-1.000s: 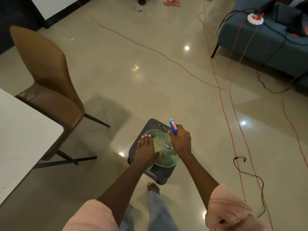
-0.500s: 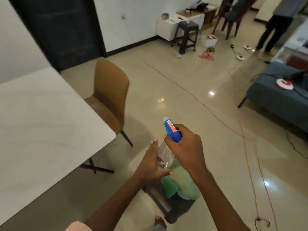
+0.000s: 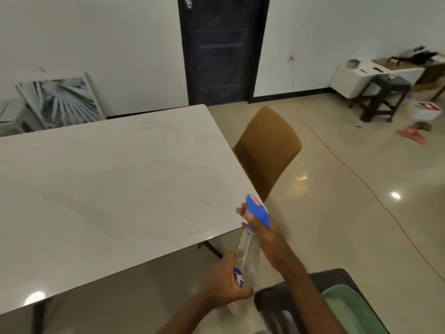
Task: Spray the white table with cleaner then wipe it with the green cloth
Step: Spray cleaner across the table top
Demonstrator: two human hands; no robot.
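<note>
Both hands are gripping the spray bottle (image 3: 248,256) just off the white table (image 3: 108,189) corner: right hand (image 3: 267,239) wrapping its blue head, left hand (image 3: 231,283) clasping its base.

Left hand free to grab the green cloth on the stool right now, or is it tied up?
Probably not yet. The left hand grips the lower part of the spray bottle, and the right hand holds its blue head. The green cloth lies on the dark stool to the right, past the right forearm.
</note>
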